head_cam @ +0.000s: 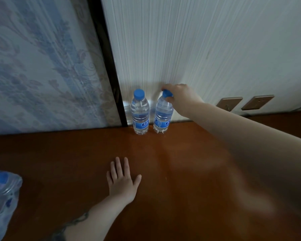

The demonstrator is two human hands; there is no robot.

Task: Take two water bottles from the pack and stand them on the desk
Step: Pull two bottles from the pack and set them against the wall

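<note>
left bottle (pixel 140 113): standing upright on the brown table (pixel 76 162) near the back edge, close to the white wall (pixel 198 49), blue cap on, nobody touching it

right bottle (pixel 162 115): just beside the first one, a small gap between them, leaning a bit to the right; can't really tell if the base is fully down on the table

right hand (pixel 181 97): reaching in from the right, fingers (pixel 169 99) pinched around the blue cap of the right bottle

left hand (pixel 122 180): flat on the table, palm down, fingers spread wide, holding nothing, well apart from both bottles

pack (pixel 2 193): bottom left corner, at the table's left end, clear plastic wrap with blue caps showing through, pretty blurry

wall stuff: two bronze-ish socket plates (pixel 245 103) off to the right, dark vertical strip (pixel 109 66) and flowery wallpaper (pixel 42 58) on the left
</note>
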